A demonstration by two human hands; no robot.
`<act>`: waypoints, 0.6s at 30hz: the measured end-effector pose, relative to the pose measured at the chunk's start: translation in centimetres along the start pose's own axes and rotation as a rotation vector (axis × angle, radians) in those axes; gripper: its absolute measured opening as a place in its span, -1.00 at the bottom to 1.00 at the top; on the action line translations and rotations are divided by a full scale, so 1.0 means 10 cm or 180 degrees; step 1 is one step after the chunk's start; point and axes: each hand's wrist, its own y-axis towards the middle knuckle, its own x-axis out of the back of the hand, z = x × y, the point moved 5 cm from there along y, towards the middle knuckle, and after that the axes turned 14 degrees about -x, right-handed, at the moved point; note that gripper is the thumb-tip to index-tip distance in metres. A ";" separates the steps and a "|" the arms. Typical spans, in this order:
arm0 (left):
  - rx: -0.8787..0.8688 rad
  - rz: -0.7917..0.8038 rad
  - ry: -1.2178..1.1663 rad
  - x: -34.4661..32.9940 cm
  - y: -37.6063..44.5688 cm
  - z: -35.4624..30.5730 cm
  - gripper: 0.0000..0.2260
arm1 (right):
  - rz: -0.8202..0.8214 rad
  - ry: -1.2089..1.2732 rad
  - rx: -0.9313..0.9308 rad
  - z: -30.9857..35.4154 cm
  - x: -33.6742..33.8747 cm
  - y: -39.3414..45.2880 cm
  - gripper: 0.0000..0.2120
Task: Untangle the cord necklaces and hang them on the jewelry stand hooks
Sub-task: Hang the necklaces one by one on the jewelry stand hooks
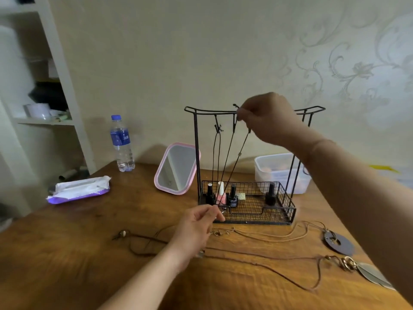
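Up at the top bar of the jewelry stand [196, 153], the right hand [271, 118] is pinching the upper end of a dark cord necklace [232, 157] against a middle hook, and the cord runs taut down to the left hand [201, 220], which grips its lower end just in front of the stand's wire basket. Looks like this one is being seated on its hook right now. One hook to the left, another dark necklace [216, 153] already hangs free, so I'd call that one done and a second close.

Plenty left, though: in front of the stand a tan cord necklace [279, 234] with a flat disc pendant lies slack, and nearer the camera a brown cord necklace [257, 257] with leaf pendants sprawls, its loops crossing other cords to the left.

Inside the basket stand small nail polish bottles [232, 195]. Left of the stand leans a pink mirror [176, 168], further left a water bottle [121, 144] and a wipes pack [78, 190]; behind the stand to the right, a clear plastic tub [279, 171]. All of it sits on a wooden table [89, 253] against a patterned wall, with white shelving at far left.
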 end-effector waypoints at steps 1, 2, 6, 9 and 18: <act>0.0057 0.0012 -0.0132 -0.04 -0.02 0.02 -0.70 | -0.0084 -0.0262 -0.0073 0.01 -0.06 0.09 -0.80; 0.0089 0.0012 -0.0251 -0.07 -0.02 0.05 -0.68 | -0.0156 -0.0470 -0.0181 -0.01 -0.11 0.16 -0.79; 0.0182 0.0008 -0.0539 -0.15 -0.02 0.07 -0.67 | -0.0514 -0.0917 -0.0372 -0.09 -0.19 0.24 -0.82; 0.0264 0.0110 -0.0471 -0.19 -0.02 0.08 -0.66 | -0.0631 -0.1117 -0.0216 -0.12 -0.21 0.18 -0.84; 0.0211 0.1075 0.0384 -0.38 -0.31 0.08 -0.75 | -0.1277 -0.0030 0.0627 -0.35 -0.23 -0.97 -0.86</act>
